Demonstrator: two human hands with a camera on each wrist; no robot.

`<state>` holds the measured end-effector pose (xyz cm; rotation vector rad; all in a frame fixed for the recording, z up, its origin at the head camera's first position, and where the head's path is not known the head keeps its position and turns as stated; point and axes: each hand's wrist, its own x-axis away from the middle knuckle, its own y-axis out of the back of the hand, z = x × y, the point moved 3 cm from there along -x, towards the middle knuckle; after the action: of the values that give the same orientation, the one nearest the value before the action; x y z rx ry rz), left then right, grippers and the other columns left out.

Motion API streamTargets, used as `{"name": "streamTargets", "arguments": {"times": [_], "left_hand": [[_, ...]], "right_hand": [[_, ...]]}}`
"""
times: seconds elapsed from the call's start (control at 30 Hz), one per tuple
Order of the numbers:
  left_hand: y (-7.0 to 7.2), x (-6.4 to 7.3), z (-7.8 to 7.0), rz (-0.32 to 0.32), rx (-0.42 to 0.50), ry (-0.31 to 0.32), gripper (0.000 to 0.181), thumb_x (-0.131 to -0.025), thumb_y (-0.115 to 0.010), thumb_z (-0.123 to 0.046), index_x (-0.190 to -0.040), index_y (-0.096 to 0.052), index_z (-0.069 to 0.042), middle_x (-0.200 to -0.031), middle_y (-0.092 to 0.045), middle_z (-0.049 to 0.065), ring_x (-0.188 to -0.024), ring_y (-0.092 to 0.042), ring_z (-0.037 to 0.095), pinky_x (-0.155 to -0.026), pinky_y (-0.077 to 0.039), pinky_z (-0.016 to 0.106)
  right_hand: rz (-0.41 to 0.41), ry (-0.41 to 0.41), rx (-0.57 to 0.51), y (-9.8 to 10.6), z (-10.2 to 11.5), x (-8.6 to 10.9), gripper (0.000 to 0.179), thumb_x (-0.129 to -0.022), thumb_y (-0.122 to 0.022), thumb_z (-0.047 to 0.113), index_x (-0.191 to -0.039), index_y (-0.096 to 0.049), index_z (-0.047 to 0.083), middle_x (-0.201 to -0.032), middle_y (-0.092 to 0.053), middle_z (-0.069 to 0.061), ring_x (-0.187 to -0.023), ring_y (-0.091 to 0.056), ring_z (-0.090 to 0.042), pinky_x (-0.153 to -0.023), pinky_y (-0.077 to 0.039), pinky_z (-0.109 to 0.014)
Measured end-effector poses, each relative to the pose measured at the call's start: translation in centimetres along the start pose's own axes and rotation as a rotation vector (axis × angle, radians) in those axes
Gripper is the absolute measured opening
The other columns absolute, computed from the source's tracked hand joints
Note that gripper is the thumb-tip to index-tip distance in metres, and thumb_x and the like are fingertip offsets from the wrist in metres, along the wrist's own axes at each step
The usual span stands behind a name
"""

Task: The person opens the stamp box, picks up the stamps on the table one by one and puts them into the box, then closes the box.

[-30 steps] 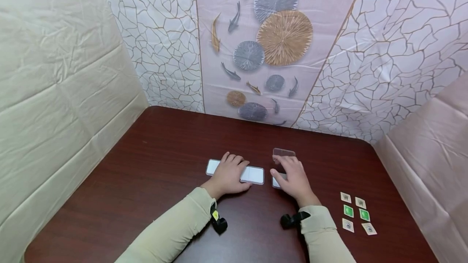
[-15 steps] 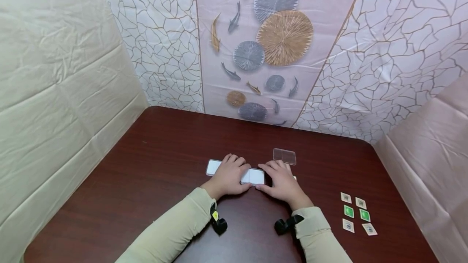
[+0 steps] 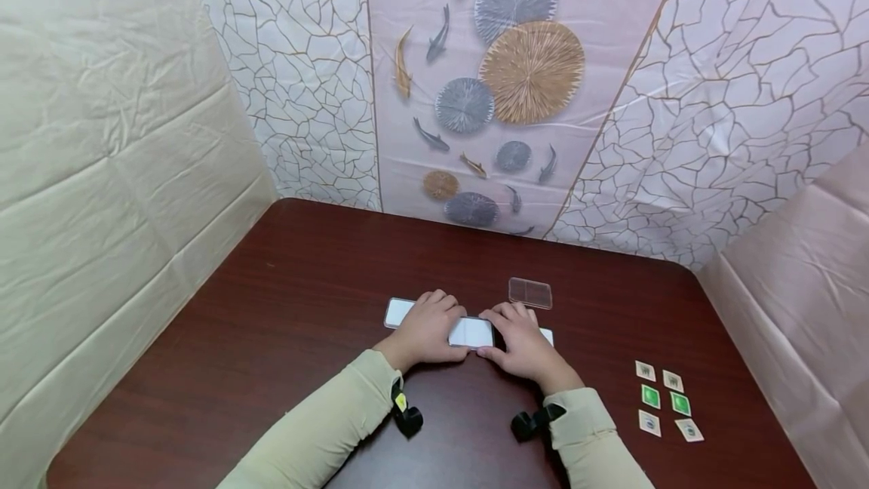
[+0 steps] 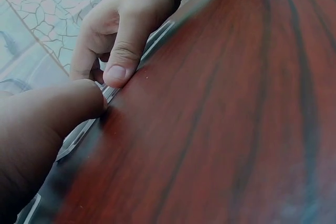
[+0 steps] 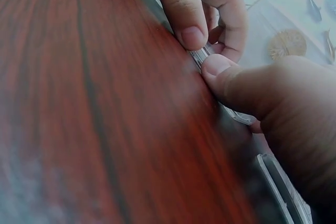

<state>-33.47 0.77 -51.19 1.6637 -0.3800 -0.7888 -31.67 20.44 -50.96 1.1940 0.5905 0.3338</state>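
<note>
Between my hands lies a flat clear-edged case (image 3: 471, 333) with a white face, close on the dark table. My left hand (image 3: 426, 330) grips its left part, thumb at the near edge and fingers over the far edge. From the other side my right hand (image 3: 521, 340) pinches its right end the same way. In the right wrist view both thumbs press the case's thin edge (image 5: 239, 116), their tips close together. Another white case (image 3: 397, 312) shows left of my left hand, and a third white case (image 3: 547, 336) is mostly hidden behind my right hand.
A clear plastic lid (image 3: 530, 293) lies just beyond my right hand. To the right, several small square tiles lie in two columns, among them a green tile (image 3: 650, 397) and a pale tile (image 3: 689, 430). Patterned cloth (image 3: 468, 134) hangs behind the table (image 3: 326, 247).
My right hand has moved left from the right-hand case to the middle case and now grips its end. My left hand stays in place. The head view has shifted slightly.
</note>
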Motion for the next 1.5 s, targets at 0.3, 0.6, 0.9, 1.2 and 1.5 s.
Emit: {"name": "streamTargets", "arguments": {"times": [0.3, 0.6, 0.9, 1.2, 1.5], "left_hand": [[0.4, -0.1, -0.1, 0.008, 0.011, 0.009, 0.061, -0.078, -0.069, -0.062, -0.119, -0.069, -0.017, -0.114, -0.064, -0.003, -0.107, -0.051, 0.016, -0.100, -0.044, 0.040], [0.4, -0.3, -0.2, 0.000, -0.010, -0.006, 0.060, -0.076, -0.071, -0.062, -0.115, -0.070, -0.016, -0.109, -0.064, -0.003, -0.103, -0.052, 0.016, -0.096, -0.046, 0.038], [0.7, -0.4, -0.4, -0.014, -0.019, -0.024, 0.059, -0.074, -0.073, -0.061, -0.111, -0.071, -0.015, -0.106, -0.066, -0.002, -0.100, -0.054, 0.016, -0.090, -0.049, 0.035], [1.0, -0.4, -0.6, -0.026, -0.036, -0.035, 0.058, -0.073, -0.075, -0.061, -0.109, -0.072, -0.015, -0.103, -0.066, -0.002, -0.098, -0.055, 0.017, -0.087, -0.050, 0.034], [1.0, -0.5, -0.7, -0.027, -0.049, -0.038, 0.058, -0.072, -0.075, -0.061, -0.108, -0.072, -0.015, -0.103, -0.066, -0.003, -0.098, -0.055, 0.017, -0.085, -0.050, 0.033]], "right_hand": [[0.039, -0.024, -0.008, 0.4, 0.6, -0.1, 0.056, -0.088, -0.076, 0.039, -0.133, -0.061, 0.011, -0.123, -0.058, -0.009, -0.113, -0.047, -0.029, -0.094, -0.036, -0.051], [0.063, -0.035, -0.019, 0.4, 0.9, 0.0, 0.056, -0.090, -0.075, 0.038, -0.134, -0.059, 0.008, -0.125, -0.058, -0.012, -0.113, -0.047, -0.031, -0.094, -0.036, -0.052], [0.059, -0.019, -0.007, 0.5, 1.1, -0.1, 0.055, -0.089, -0.076, 0.036, -0.132, -0.059, 0.006, -0.123, -0.058, -0.013, -0.114, -0.047, -0.032, -0.095, -0.036, -0.053], [0.070, -0.016, 0.006, 0.6, 1.2, -0.3, 0.054, -0.089, -0.076, 0.034, -0.132, -0.059, 0.006, -0.123, -0.058, -0.013, -0.115, -0.047, -0.032, -0.098, -0.036, -0.054], [0.068, -0.005, 0.013, 0.8, 1.3, -0.2, 0.054, -0.089, -0.077, 0.033, -0.131, -0.059, 0.005, -0.123, -0.058, -0.013, -0.114, -0.048, -0.033, -0.096, -0.037, -0.054]]}}
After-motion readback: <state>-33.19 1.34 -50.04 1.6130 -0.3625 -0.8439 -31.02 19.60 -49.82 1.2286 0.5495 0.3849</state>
